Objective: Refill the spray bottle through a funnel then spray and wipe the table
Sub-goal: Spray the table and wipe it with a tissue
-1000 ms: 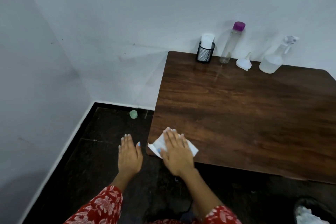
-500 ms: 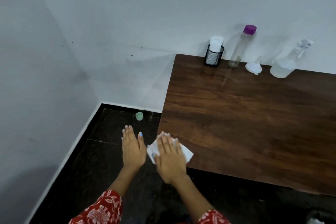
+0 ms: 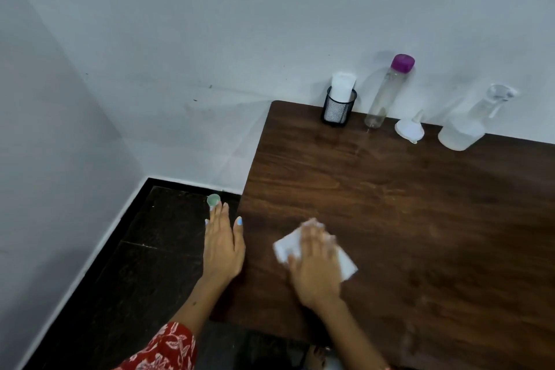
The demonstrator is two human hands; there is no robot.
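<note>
My right hand (image 3: 315,264) lies flat on a white tissue (image 3: 347,266) and presses it onto the brown wooden table (image 3: 405,219) near its front left part; the hand is blurred by motion. My left hand (image 3: 222,243) hovers with straight fingers beside the table's left edge, holding nothing. Against the back wall stand the clear spray bottle (image 3: 468,126), a white funnel (image 3: 410,128) lying mouth down, and a tall clear bottle with a purple cap (image 3: 387,93).
A black mesh cup holding rolled white tissue (image 3: 339,103) stands at the table's back left corner. A small green cap (image 3: 213,200) lies on the dark floor by the wall. White walls meet in a corner to the left.
My right hand slid the tissue from the table's front left corner inward to the right. The left hand stayed beside the edge. The camera view shifted.
</note>
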